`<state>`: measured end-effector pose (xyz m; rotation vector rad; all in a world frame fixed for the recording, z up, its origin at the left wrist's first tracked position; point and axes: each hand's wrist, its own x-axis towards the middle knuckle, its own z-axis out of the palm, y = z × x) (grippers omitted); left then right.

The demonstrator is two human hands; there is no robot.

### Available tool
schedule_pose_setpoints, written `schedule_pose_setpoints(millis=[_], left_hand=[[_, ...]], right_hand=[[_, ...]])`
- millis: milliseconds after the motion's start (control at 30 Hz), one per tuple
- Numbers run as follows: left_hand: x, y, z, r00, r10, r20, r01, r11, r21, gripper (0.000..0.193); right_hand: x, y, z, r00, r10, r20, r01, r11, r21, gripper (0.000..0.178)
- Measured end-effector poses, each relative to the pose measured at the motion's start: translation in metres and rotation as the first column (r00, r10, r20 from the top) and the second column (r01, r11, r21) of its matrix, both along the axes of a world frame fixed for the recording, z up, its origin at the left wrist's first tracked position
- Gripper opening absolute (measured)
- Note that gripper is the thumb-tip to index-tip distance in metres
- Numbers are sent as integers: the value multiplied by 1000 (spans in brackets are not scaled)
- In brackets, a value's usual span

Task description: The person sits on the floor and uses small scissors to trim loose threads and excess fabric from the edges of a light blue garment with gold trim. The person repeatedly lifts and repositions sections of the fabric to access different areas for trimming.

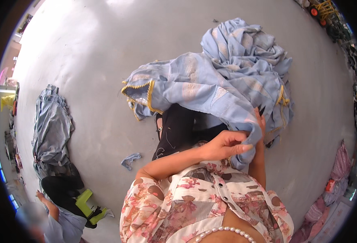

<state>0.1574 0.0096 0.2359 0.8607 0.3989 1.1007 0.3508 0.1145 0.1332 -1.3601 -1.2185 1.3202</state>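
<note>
A long light-blue cloth with pale patterned bands and yellow zigzag edging lies across my lap and spreads onto the floor ahead, heaped at the far right. Pinched between the thumb and curled fingers of my left hand is the near edge of this cloth. My right hand is closed at the cloth's right side, its palm partly covered by the folds. A small dark pointed thing shows at its fingertips; I cannot make out what it is. My black-clad legs are partly hidden under the fabric.
A blue scrap lies on the grey floor to the left. Farther left, a seated person is beside a lime-green stool and a grey-blue fabric pile. Pink cloths lie at the lower right.
</note>
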Motion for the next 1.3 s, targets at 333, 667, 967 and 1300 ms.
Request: schedule_pose_setpoints(millis=[333, 667, 967, 1300], left_hand=[[-28, -7, -101, 818, 524, 236, -275, 718, -640, 39], [-39, 2, -113, 824, 533, 192, -313, 710, -631, 34], [-50, -1, -86, 720, 543, -431, -615, 788, -34, 40], [-32, -4, -75, 716, 565, -410, -627, 779, -21, 33]], right_hand=[[-15, -76, 26, 878, 294, -377, -425, 841, -335, 40], [-73, -84, 15, 950, 298, 91, -306, 948, 84, 18], [-76, -21, 70, 818, -39, -574, -180, 930, -320, 15], [-90, 1, 80, 795, 61, -604, -251, 939, -235, 23]])
